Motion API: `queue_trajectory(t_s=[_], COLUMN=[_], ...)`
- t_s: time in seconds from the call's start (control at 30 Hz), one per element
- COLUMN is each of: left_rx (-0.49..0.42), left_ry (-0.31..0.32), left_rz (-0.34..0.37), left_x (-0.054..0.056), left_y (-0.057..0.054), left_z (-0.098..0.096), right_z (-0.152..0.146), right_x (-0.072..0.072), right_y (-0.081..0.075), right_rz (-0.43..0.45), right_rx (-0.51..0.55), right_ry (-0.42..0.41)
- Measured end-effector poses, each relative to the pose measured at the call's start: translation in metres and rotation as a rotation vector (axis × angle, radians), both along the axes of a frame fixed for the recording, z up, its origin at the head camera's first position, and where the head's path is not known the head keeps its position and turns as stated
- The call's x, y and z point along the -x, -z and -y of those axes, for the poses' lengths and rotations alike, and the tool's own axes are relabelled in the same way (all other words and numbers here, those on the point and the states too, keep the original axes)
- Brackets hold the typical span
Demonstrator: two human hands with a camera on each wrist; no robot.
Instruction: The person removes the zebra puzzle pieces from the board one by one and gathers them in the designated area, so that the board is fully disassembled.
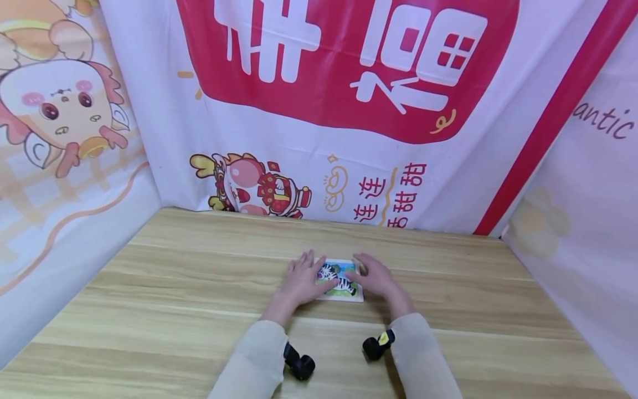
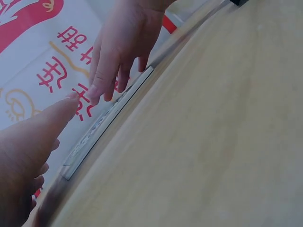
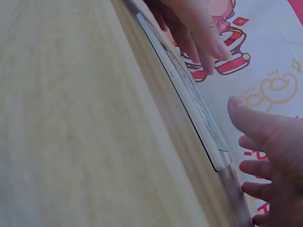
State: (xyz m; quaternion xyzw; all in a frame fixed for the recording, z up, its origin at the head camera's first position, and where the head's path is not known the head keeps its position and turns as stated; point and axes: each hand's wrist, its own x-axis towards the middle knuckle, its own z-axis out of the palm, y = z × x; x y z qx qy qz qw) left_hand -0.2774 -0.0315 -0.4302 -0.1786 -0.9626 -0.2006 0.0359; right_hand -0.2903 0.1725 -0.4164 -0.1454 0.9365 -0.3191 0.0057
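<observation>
A flat zebra picture board (image 1: pixel 344 286) with a white border lies on the wooden table. My left hand (image 1: pixel 303 281) is at its left side, the thumb reaching over the picture and covering part of it. On the opposite side is my right hand (image 1: pixel 377 278), its thumb over the right part of the board. In the left wrist view, the board's thin edge (image 2: pixel 109 124) shows low on the tabletop, below the right hand's fingers. From the right wrist, the right thumb (image 3: pixel 246 118) is raised above the board with fingers spread. Neither hand grips anything.
The wooden tabletop (image 1: pixel 174 288) spreads around the board. Printed cloth walls (image 1: pixel 319 144) stand behind it and at both sides. A black wrist camera (image 1: pixel 301 367) sits on the left sleeve, another black camera (image 1: pixel 372 349) on the right.
</observation>
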Motion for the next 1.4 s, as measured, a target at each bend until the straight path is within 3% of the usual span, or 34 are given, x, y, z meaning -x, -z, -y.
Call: queue_trajectory(t_s=[0.53, 0.8, 1.4], left_rx=[-0.034, -0.007, 0.034], left_ry=[0.208, 0.241, 0.25], left_rz=[-0.048, -0.054, -0.049], left_x=[-0.005, -0.006, -0.007], left_y=[0.007, 0.01, 0.012], left_z=[-0.009, -0.01, -0.011], right_z=[-0.005, -0.004, 0.007], right_x=[0.003, 0.003, 0.003], right_y=[0.017, 0.018, 0.018], right_rz=[-0.122, -0.132, -0.112], right_rx=[0.008, 0.002, 0.007], right_ry=[0.053, 0.073, 0.165])
